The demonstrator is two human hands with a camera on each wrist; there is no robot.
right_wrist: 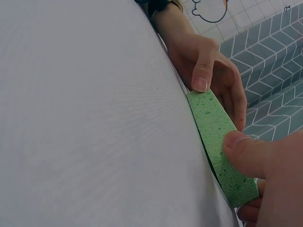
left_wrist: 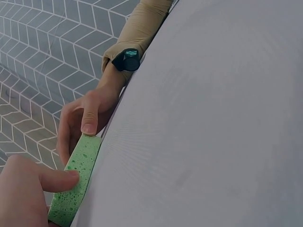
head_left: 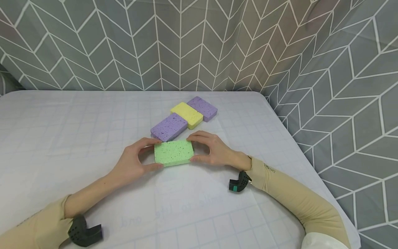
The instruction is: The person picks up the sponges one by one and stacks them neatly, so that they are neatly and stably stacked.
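A green sponge (head_left: 174,152) lies flat near the middle of the table, held at both ends. My left hand (head_left: 135,159) grips its left end, thumb on the near edge and fingers at the far edge. At the right end my right hand (head_left: 212,149) pinches it the same way. In the left wrist view the sponge's long side (left_wrist: 78,182) shows with a thumb against it; the right wrist view shows the sponge (right_wrist: 220,146) between both hands. Just beyond it sits a purple sponge (head_left: 169,127), close to the green one's far edge.
Behind the near purple sponge, a yellow sponge (head_left: 187,115) and another purple sponge (head_left: 202,108) continue a diagonal row toward the back right. A white gridded cloth (head_left: 77,138) covers the table. Grey patterned curtains (head_left: 124,45) hang behind and along the right side.
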